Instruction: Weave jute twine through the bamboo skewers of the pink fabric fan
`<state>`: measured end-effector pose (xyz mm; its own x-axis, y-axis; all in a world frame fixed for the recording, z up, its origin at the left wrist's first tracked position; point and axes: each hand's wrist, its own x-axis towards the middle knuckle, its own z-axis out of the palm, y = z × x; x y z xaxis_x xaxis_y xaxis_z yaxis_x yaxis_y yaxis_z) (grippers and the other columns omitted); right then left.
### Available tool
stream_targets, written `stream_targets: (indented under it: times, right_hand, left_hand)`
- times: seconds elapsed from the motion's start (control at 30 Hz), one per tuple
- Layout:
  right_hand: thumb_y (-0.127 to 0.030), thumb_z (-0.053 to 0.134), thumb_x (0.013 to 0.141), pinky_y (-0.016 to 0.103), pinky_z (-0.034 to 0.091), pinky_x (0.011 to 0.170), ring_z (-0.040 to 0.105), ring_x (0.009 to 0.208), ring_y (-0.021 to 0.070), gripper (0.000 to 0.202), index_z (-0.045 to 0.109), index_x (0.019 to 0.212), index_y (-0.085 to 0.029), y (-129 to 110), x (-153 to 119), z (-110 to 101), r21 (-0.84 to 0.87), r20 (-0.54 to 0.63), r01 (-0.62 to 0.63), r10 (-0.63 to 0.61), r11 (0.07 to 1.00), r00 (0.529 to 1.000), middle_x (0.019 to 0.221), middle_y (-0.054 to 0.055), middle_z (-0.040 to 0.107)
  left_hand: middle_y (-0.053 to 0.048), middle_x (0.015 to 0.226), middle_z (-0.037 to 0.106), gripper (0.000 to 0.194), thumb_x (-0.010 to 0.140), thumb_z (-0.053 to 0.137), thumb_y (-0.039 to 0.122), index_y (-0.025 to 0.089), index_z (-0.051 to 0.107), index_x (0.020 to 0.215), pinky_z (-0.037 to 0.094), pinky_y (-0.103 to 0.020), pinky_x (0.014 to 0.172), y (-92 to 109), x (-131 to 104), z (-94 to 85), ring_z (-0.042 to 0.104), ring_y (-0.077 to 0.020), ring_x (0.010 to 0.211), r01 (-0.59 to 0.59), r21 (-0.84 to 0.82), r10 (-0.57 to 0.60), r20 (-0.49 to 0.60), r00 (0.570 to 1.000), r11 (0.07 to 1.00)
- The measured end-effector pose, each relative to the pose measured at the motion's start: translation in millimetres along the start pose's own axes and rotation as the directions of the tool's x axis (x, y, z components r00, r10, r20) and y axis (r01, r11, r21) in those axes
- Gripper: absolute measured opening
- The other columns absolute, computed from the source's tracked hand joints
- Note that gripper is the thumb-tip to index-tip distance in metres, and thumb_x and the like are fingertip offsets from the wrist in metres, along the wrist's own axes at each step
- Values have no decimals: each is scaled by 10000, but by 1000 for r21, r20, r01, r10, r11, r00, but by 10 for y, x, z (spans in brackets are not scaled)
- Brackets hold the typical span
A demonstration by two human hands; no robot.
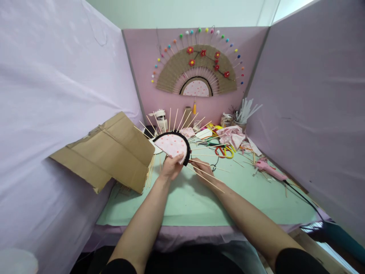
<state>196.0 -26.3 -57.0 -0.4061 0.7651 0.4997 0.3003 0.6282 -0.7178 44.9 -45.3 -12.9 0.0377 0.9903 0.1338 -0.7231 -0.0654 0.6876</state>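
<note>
The person is wearing black: the left sleeve (pixel 118 266) and the right sleeve (pixel 298 262) are ending short (only their lower parts are showing), leaving the forearms (pixel 148 220), left hand (pixel 172 167) and right hand (pixel 203 171) bare, while dark cloth (pixel 196 260) is showing between the forearms

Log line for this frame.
left hand: holds dotted half-round | right hand: at sticks by its edge | pink glue gun: tabletop, right | cardboard: left

A spotted half-disc (pixel 172 144) (black-rimmed) tilts above the table (pixel 188 207), pale sticks (pixel 170 120) fanning outward
</note>
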Motion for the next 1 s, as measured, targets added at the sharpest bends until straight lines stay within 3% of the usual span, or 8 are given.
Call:
stream_targets:
  times: [0.17, 0.37, 0.57, 0.67, 0.83, 0.93, 1.0]
  right_hand:
    - [-335, 380, 911, 369, 447, 913, 595, 1059, 242, 347, 616, 1151, -253, 9, -45, 23, -33, 62, 109, -107, 994, 992, 1168, 61, 635]
    - [-374, 387, 909, 343, 462, 859, 617, 995, 237, 337, 635, 1108, -263, -25, -35, -26, -12, 94, 72, -71, 997, 993, 1118, 59, 656]
    - [-400, 404, 905, 326, 442, 837, 609, 952, 222, 322, 644, 1065, -256, -64, -23, -46, -9, 123, 36, -34, 999, 992, 1085, 54, 659]
    - [-418, 415, 899, 286, 435, 754, 593, 824, 188, 323, 667, 952, -223, -95, 13, -103, -9, 164, -21, 22, 1000, 986, 934, 43, 668]
    - [-434, 532, 817, 242, 382, 605, 488, 656, 127, 286, 657, 815, -176, 23, 85, -406, 110, 126, -237, 223, 965, 967, 711, 8, 574]
    - [-456, 580, 778, 223, 262, 463, 348, 498, 84, 300, 639, 765, -163, 160, 28, -683, 306, 96, -337, 323, 890, 941, 554, -33, 418]
    - [-434, 609, 765, 220, 186, 428, 250, 446, 66, 280, 581, 677, -169, 221, -63, -859, 494, 48, -324, 346, 807, 937, 503, -58, 321]
  left_hand:
    - [-102, 1020, 696, 412, 713, 644, 118, 154, 603, 1122, 471, -378, 912, -5, -3, -6, 613, -261, 1044, 52, 51, -54, 35, 998, 997]
    - [-67, 870, 720, 323, 702, 654, 101, 149, 639, 1021, 485, -371, 892, -15, 19, -63, 662, -226, 910, 64, 28, -63, -57, 996, 998]
    - [-87, 825, 719, 230, 709, 654, 130, 123, 653, 939, 484, -396, 889, -12, 23, -80, 671, -246, 885, 114, 29, -113, -35, 993, 993]
    - [-77, 824, 719, 224, 703, 652, 115, 121, 654, 927, 480, -391, 902, -7, 27, -70, 671, -239, 884, 85, 27, -84, -43, 996, 996]
    - [-93, 847, 719, 220, 706, 649, 117, 102, 652, 925, 497, -388, 879, 6, 46, -72, 674, -229, 853, 56, 56, -51, -83, 995, 997]
    - [-79, 882, 719, 280, 682, 674, 112, 117, 645, 961, 510, -375, 860, 8, 52, -78, 674, -213, 839, 36, 54, -29, -117, 993, 998]
    - [-78, 901, 717, 320, 670, 691, 117, 126, 642, 986, 513, -367, 856, 0, 54, -82, 673, -211, 849, 38, 54, -32, -116, 993, 998]
